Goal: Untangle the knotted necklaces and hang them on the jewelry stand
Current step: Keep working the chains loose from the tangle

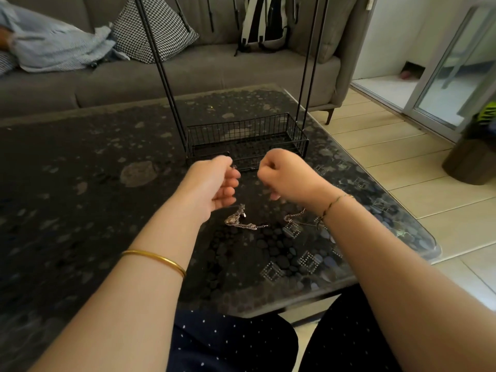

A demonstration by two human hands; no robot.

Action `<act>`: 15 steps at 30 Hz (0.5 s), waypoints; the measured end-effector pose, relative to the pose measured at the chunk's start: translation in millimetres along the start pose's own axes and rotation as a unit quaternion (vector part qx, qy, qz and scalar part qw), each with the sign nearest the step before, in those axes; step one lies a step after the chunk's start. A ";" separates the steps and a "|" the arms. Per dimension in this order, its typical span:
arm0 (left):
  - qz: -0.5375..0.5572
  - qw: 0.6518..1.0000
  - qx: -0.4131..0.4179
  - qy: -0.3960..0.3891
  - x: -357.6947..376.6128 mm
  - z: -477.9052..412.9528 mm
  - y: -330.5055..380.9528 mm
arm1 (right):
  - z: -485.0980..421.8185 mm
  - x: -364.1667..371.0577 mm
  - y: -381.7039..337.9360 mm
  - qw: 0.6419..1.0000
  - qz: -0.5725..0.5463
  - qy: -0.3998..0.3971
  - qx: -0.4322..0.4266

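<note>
Silver necklaces [243, 220] on table [80, 183] | left hand [214, 183] fingers half-curled | right hand [284, 175] fisted, contents unclear

a home living room: a grey sofa [188, 73] with a houndstooth cushion [155, 30], a pebble-patterned glass bench [80, 183], pale floor tiles [402, 167], and a sliding glass door [456, 76].

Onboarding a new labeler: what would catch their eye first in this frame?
Two bare hands raised at centre, the left hand loosely curled and the right hand in a fist, both above a dark pebble-patterned table. Just below them a silver tangle of necklaces lies on the table. Behind the hands stands the black wire jewelry stand, its basket base on the table and thin rods rising out of frame.
</note>
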State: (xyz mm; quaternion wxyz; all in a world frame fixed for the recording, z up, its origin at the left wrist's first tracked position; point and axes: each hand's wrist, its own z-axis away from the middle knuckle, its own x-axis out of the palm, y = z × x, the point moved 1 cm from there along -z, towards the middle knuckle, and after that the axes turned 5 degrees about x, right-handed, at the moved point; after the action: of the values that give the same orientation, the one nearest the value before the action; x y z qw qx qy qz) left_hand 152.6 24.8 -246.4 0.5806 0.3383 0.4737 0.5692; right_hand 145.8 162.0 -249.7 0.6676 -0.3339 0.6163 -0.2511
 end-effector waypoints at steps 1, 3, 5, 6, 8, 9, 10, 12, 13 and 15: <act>-0.021 1.000 0.001 -0.013 1.5 -0.3 -1.6 | 0.8 -2.2 -3.1 1.000 0.007 0.010 -0.014; -0.060 0.998 0.005 -0.027 3.4 -0.5 -4.8 | 2.5 -6.7 -8.4 0.999 0.014 0.029 -0.041; -0.077 0.997 0.004 -0.027 4.8 -0.6 -6.9 | 5.0 -11.0 -13.2 0.997 0.007 0.050 -0.063; -0.078 0.997 0.001 -0.029 5.6 -0.2 -7.2 | 6.4 -12.7 -15.0 0.996 -0.004 0.059 -0.072; -0.069 0.997 -0.006 -0.028 7.3 -0.2 -7.3 | 8.5 -14.8 -17.8 0.994 -0.023 0.071 -0.082; -0.058 0.998 -0.011 -0.025 7.6 -0.3 -7.2 | 9.4 -15.1 -18.7 0.993 -0.032 0.074 -0.084; -0.039 0.999 -0.019 -0.025 7.7 -0.5 -7.1 | 9.9 -14.8 -19.2 0.993 -0.042 0.076 -0.084; 0.011 0.999 -0.040 -0.036 6.2 -1.4 -7.5 | 10.4 -14.3 -18.9 0.992 -0.071 0.078 -0.074; 0.026 0.998 -0.050 -0.041 5.2 -1.6 -7.9 | 10.2 -14.1 -18.5 0.991 -0.084 0.078 -0.068; -0.023 0.998 -0.051 -0.036 3.2 -4.5 -11.1 | 9.7 -14.2 -18.4 0.989 -0.108 0.080 -0.059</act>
State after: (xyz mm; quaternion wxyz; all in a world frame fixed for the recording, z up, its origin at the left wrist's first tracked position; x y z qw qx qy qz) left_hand 151.9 26.0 -258.7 0.6270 0.3170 0.4304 0.5666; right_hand 155.2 162.0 -226.4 0.5645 -0.4158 0.6417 -0.3109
